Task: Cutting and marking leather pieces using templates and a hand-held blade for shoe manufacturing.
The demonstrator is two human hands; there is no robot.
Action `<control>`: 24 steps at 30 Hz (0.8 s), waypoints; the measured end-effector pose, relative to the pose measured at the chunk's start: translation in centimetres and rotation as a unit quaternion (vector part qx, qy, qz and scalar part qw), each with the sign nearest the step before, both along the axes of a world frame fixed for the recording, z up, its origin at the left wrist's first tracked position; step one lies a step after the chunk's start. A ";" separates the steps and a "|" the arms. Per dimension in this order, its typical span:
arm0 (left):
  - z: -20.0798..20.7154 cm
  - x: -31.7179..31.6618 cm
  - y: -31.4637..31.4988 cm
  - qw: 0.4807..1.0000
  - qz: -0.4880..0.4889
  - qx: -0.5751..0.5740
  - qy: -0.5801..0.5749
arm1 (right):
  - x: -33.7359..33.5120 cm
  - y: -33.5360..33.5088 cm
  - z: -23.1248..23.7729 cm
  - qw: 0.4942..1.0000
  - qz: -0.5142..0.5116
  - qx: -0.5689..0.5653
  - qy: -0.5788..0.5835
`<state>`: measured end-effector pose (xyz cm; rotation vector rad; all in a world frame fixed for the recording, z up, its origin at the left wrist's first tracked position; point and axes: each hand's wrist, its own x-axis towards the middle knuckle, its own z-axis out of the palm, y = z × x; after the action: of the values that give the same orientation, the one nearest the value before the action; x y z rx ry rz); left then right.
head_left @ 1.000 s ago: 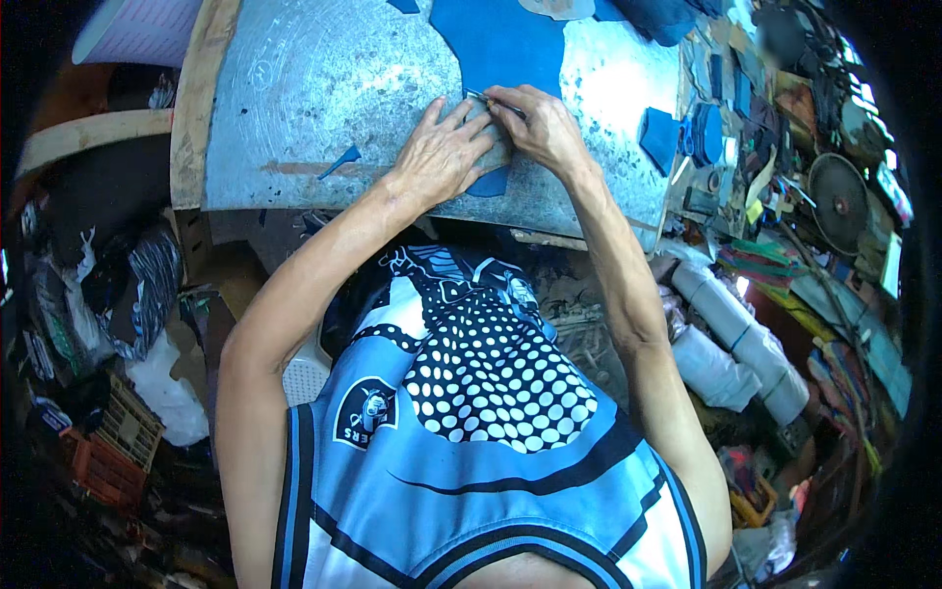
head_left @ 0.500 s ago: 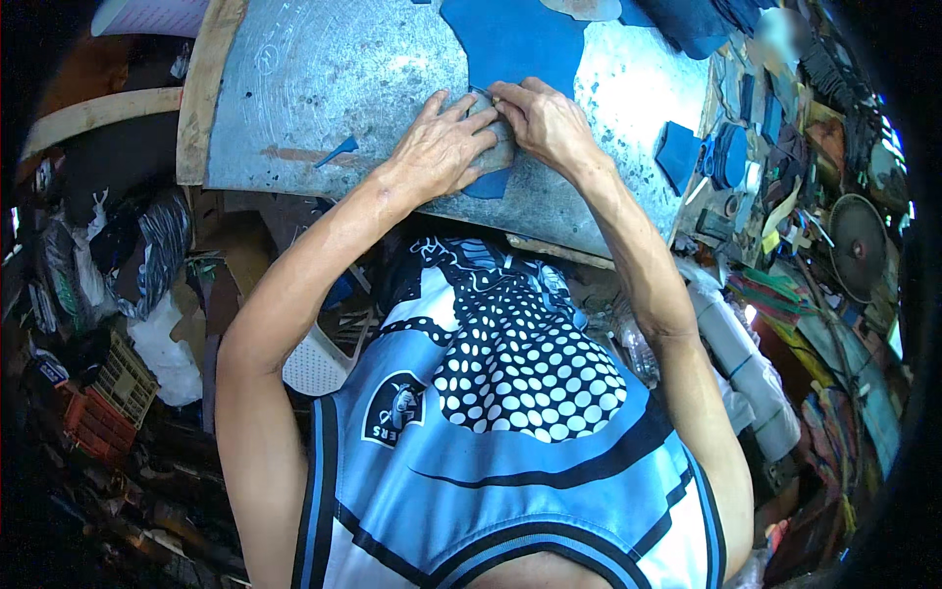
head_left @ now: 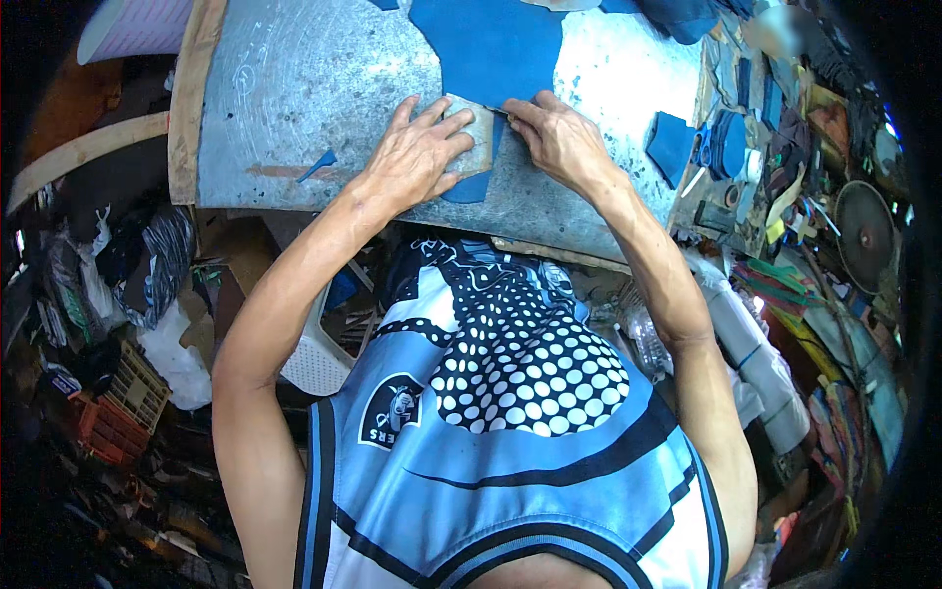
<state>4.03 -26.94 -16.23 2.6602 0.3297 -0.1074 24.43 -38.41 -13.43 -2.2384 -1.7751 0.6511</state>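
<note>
"Over on the metal surface, left hand spread flat on a thin grey piece, blue sheet showing above and below it; right hand, just apart, pinching a slim tool by the corner!"

"What'd help?"

"Firm, even palm pressure, I'd reckon, kept clear of the tool."

"And that yellow crate and red crate, low on the left?"

"Contents? Can't tell."

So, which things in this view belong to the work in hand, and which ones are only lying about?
In use:
left hand, resting on a grey flat piece
blue material under that piece
right hand, holding a thin tool
metal-topped table

Seemingly just lying about:
small blue scrap
blue pieces, right side
red crate
white rolls
</note>
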 end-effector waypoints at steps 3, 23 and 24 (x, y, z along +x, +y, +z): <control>0.0 -0.2 0.0 1.000 0.001 0.001 0.001 | 0.3 -0.6 -0.4 1.000 -0.001 0.028 0.002; -0.2 1.1 0.1 0.994 -0.079 0.062 -0.053 | -8.1 -3.2 -2.9 0.923 -0.320 0.182 0.114; -0.4 1.1 0.2 0.991 -0.079 0.065 -0.082 | -8.4 -3.0 -3.1 0.922 -0.322 0.187 0.108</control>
<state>5.17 -26.78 -16.65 2.7987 0.0753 0.0872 16.02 -41.44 -16.50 -2.1759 -0.8722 0.3557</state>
